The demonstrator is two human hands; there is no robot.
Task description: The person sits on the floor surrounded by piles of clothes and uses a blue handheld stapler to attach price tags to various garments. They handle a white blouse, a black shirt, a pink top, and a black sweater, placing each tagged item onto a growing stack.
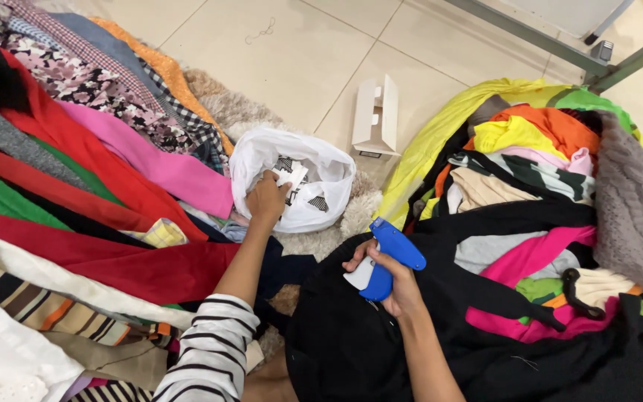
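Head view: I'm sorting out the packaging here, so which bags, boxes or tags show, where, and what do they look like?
White plastic bag: on the floor between the clothing piles, open, crumpled.
Paper tags: inside the bag, small white cards with dark print; left hand reaches in at them.
Small cardboard box: on the tiles behind the bag, white, flaps open.
No screens or signs.

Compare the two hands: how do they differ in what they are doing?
The left hand reaches into the white bag and touches paper tags; the right hand grips a blue tagging gun over a black garment. The left arm wears a striped sleeve; the right forearm is bare. Both are over clothes piles.
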